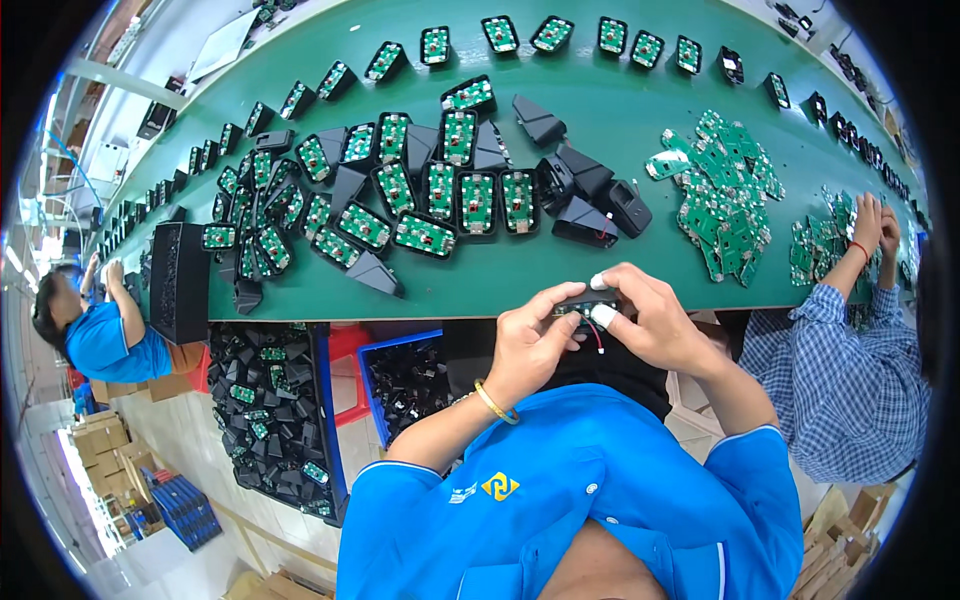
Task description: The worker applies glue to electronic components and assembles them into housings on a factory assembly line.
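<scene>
Both my hands meet just over the near edge of the green table (620,90). My left hand (532,338) pinches one end of a small black plastic housing (588,298) with a green circuit board showing in it. The other end is gripped by my right hand (655,318), which has white covers on its thumb and a fingertip. A red wire with a white plug dangles below the housing. Ahead lie several black housings fitted with green boards (425,234), along with bare black housings (585,220). A heap of loose green circuit boards (725,195) is to the right.
Filled housings (500,34) form a curved row along the table's far side. Below the edge at left stand a large bin (335,440) and a blue crate (370,347) of black parts. Co-workers sit at left (125,335) and right (850,380).
</scene>
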